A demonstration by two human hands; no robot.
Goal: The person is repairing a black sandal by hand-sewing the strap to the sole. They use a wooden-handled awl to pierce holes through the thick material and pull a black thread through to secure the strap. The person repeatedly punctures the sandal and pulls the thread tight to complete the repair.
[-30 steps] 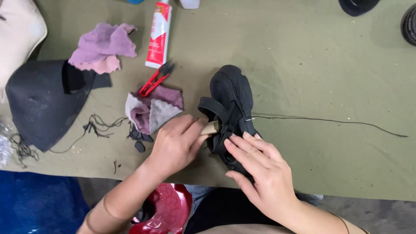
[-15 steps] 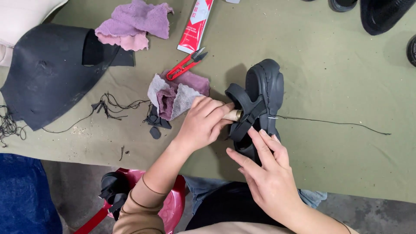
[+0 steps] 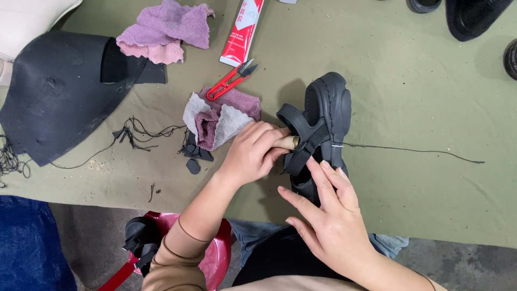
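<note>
A black chunky sandal [image 3: 328,110] lies on its side on the olive-green table [image 3: 409,108]. My left hand [image 3: 250,153] grips a tool with a wooden handle and brass collar [image 3: 288,142], its tip hidden among the sandal's straps. My right hand [image 3: 328,221] rests on the sandal's near end, fingers spread over it and steadying it. A long dark thread [image 3: 414,151] runs from the sandal out to the right across the table.
Grey and purple rags [image 3: 218,118] lie left of my left hand, red thread snips [image 3: 229,81] and a red-white tube [image 3: 242,32] behind them. A black leather piece [image 3: 59,91], pink cloth [image 3: 161,32], thread scraps [image 3: 134,134] sit left. A red stool [image 3: 207,258] stands below the table edge.
The view has shifted, so the sandal and my hands now sit further right and lower in frame. Both hands keep the same hold on the tool and sandal.
</note>
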